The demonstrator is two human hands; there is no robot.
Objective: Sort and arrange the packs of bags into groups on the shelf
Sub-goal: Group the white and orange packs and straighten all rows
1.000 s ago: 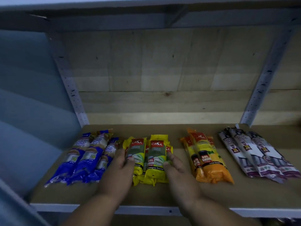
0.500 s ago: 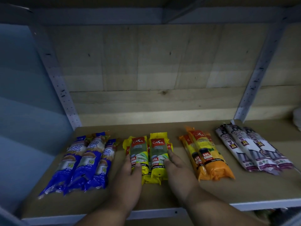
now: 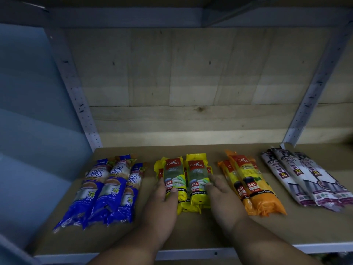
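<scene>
Four groups of bag packs lie side by side on the brown shelf board. From left to right: blue packs, yellow packs, orange packs and white-purple packs. My left hand presses flat against the left side of the yellow group, thumb over a pack's front. My right hand presses against its right side with straight fingers. The hands cover the lower edges of the yellow packs.
A wooden plank wall closes the back of the shelf. Perforated metal uprights stand at the left and right. A metal rail runs along the front edge. Another shelf board sits overhead.
The two hands stay on either side of the yellow packs, squeezing them together. The view has shifted slightly; the packs keep their places.
</scene>
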